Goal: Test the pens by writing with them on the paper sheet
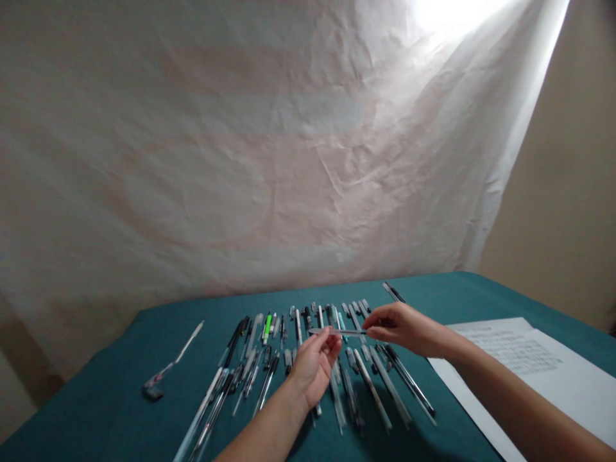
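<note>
A slim clear pen [351,332] lies level between my two hands, above the table. My left hand [315,366] is closed on its left part, thumb and fingers pinching it. At its right end, the fingertips of my right hand [392,326] pinch the tip; whether a cap or refill is there is too small to tell. Beneath and around both hands, several rows of pens, caps and pen parts [370,385] cover the cloth, some hidden by my left hand and forearm. Among them a bright green pen [267,327] stands out, left of my left hand.
Printed white sheets [514,353] lie at the right, partly under my right forearm. A thin white strip with a dark end piece [153,391] rests on the left of the green tablecloth [106,398]. Behind the table hangs a pale wrinkled sheet [289,160]. A dark pen [393,292] lies at the back.
</note>
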A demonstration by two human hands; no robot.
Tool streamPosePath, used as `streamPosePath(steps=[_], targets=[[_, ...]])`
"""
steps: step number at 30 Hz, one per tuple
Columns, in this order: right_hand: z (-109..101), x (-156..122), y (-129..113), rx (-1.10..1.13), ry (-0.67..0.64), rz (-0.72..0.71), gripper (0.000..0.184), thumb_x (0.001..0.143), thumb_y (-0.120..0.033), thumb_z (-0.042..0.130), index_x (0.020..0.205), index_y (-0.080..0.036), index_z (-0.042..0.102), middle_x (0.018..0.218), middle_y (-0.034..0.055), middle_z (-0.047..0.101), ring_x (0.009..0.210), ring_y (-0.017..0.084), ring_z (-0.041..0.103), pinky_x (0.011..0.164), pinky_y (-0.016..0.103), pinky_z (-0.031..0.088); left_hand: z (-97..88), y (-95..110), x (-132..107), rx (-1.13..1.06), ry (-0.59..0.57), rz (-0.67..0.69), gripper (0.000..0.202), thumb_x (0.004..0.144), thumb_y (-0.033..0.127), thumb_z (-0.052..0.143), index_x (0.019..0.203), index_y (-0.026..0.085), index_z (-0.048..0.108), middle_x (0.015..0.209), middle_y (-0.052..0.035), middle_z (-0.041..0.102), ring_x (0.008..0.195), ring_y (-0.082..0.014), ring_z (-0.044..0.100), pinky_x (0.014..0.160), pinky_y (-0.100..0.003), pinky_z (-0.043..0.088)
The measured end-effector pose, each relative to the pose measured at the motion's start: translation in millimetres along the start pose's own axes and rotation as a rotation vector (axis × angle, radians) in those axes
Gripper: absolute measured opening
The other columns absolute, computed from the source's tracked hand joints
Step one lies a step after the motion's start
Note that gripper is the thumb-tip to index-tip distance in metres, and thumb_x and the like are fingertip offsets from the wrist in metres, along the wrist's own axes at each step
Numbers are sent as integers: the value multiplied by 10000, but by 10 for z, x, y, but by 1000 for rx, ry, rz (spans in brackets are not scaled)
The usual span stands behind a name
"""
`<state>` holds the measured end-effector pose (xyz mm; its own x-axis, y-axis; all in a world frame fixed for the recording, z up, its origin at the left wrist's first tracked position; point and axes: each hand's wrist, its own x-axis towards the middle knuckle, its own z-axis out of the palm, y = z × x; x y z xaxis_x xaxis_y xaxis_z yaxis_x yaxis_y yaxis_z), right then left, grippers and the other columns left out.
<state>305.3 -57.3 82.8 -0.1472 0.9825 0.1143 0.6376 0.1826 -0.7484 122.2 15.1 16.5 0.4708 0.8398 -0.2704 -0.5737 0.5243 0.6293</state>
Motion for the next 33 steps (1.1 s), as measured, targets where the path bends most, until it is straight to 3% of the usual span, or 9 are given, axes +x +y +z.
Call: streamPosePath(steps=[3, 6, 8, 10, 12, 15, 24, 33], targets=[[0, 75, 45, 159, 131, 6, 423, 785, -478, 431, 816, -114, 644, 626, 17, 544, 496, 82, 424, 449, 188, 329, 3, -21, -15, -55, -16, -102, 48, 756, 98, 553, 780, 61, 571, 752, -109, 639, 661, -109, 628, 615, -171, 525], [-47, 194, 315, 240, 326, 34, 538, 835, -506, 275, 869, -97, 622, 675, 53, 577, 497, 100, 480, 457, 206, 384, -17, -10, 7, -99, -5, -105, 66, 772, 97, 530, 799, 54, 571, 804, -126, 646, 687, -117, 637, 633, -173, 528], [-60, 273, 599, 67, 404, 82, 522, 849, -475, 250, 920, -97, 604, 719, 72, 599, 530, 121, 524, 473, 217, 407, -37, -3, 29, -123, -3, -93, 80, 780, 97, 519, 815, 48, 571, 821, -130, 647, 696, -120, 639, 641, -175, 529], [-33, 331, 889, -292, 417, 111, 437, 857, -404, 278, 979, -124, 591, 795, 79, 622, 643, 146, 571, 566, 230, 435, -55, -7, 46, -136, 0, -82, 84, 781, 98, 518, 826, 48, 569, 831, -131, 649, 703, -123, 641, 643, -177, 529], [36, 360, 1120, -405, 423, 122, 356, 840, -315, 350, 1030, -124, 582, 926, 109, 609, 791, 174, 571, 715, 260, 421, -68, -25, 54, -139, -2, -73, 78, 778, 97, 522, 825, 53, 567, 840, -130, 650, 711, -127, 642, 643, -180, 531], [171, 366, 1302, -504, 392, 122, 347, 818, -201, 370, 1108, -158, 555, 1012, 112, 574, 883, 184, 538, 795, 264, 375, -80, -73, 47, -128, -21, -67, 67, 769, 98, 536, 821, 65, 565, 852, -126, 651, 725, -132, 642, 651, -188, 532], [313, 402, 1366, -712, 327, 143, 492, 779, -53, 362, 1229, -229, 458, 1100, 105, 521, 970, 218, 449, 856, 284, 299, -97, -187, 8, -92, -79, -64, 65, 759, 124, 559, 811, 86, 556, 861, -137, 650, 795, -166, 638, 700, -231, 528], [304, 365, 1284, -722, 353, 155, 354, 812, -105, 366, 1094, -185, 565, 1033, 94, 531, 952, 186, 464, 839, 252, 308, -116, -195, 9, -102, -68, -105, 81, 765, 143, 550, 814, 79, 555, 849, -145, 650, 797, -178, 637, 700, -251, 528]])
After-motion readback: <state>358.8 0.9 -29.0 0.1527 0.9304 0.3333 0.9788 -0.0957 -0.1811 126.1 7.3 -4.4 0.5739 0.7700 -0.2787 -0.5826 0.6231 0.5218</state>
